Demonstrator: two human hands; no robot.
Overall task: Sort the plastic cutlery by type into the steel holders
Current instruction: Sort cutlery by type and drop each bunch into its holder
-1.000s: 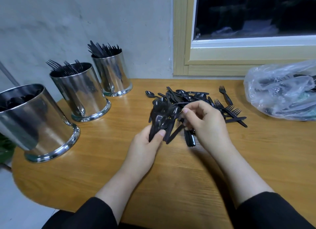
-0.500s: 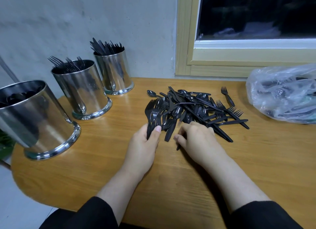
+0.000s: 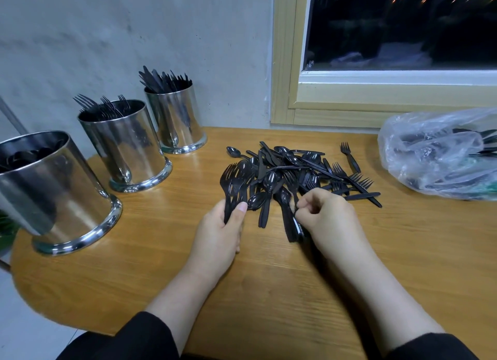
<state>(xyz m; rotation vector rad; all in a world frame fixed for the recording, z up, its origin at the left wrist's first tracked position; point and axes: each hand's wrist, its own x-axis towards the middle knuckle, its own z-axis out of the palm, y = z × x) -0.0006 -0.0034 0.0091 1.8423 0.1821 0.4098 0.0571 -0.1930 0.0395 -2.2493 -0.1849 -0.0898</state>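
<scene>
Table: round-edged wooden table (image 3: pixel 269 292) with a visible grain, filling the near and middle of the view, its curved edge at the left.
Wall: grey plaster wall (image 3: pixel 134 36) behind the table at far left.
Window: pale wood-framed window (image 3: pixel 290 90) at far right, the glass dark.
Holders: three steel holders (image 3: pixel 126 147) stand in a row along the left side of the table; the near one holds dark cutlery low inside, the middle one forks with tines up, the far one knives and forks standing up.
Cutlery pile: loose pile of black plastic cutlery (image 3: pixel 295 171) lies on the table's middle, spoons, forks and knives mixed, to the right of the holders.
Bag: clear plastic bag (image 3: pixel 435 155) with more black cutlery inside lies at the far right of the table.
Left hand: left hand (image 3: pixel 217 236) is closed around a bunch of forks (image 3: pixel 232 187), thumb pressed over the handles, at the pile's near left edge.
Right hand: right hand (image 3: pixel 330 219) pinches the handles of a few black pieces at the pile's near edge; which kinds cannot be told.
Sleeves: black sleeves (image 3: pixel 139 338) at the near edge.
</scene>
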